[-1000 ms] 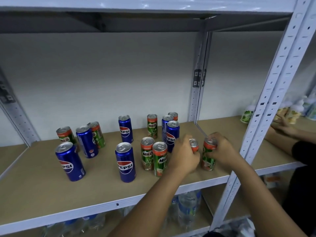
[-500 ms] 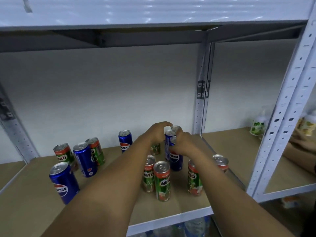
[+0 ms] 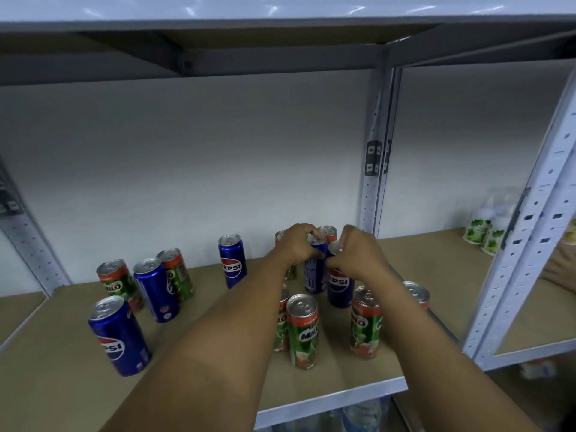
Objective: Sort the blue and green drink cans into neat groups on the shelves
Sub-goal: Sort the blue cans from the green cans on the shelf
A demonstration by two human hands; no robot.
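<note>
Blue Pepsi cans and green Milo cans stand mixed on the brown shelf (image 3: pixel 62 385). My left hand (image 3: pixel 296 244) grips the top of a blue can (image 3: pixel 314 275) near the back. Beside it, my right hand (image 3: pixel 355 254) grips the top of another blue can (image 3: pixel 339 288). Two green cans (image 3: pixel 304 332) (image 3: pixel 364 322) stand in front of my hands, and one more (image 3: pixel 417 293) shows behind my right wrist. A green can (image 3: pixel 327 233) peeks out behind my hands. At the left stand blue cans (image 3: pixel 120 335) (image 3: pixel 156 289) (image 3: pixel 232 260) and green cans (image 3: pixel 117 283) (image 3: pixel 177 274).
A grey upright post (image 3: pixel 374 182) stands at the back right of the cans, and another post (image 3: pixel 526 244) at the front right. White bottles with green labels (image 3: pixel 483 232) stand on the neighbouring shelf. Bottles show on the shelf below (image 3: pixel 358 416).
Both hands let go of the green cans at the front right and reached back to the two blue cans. The view has moved closer to the shelf.
</note>
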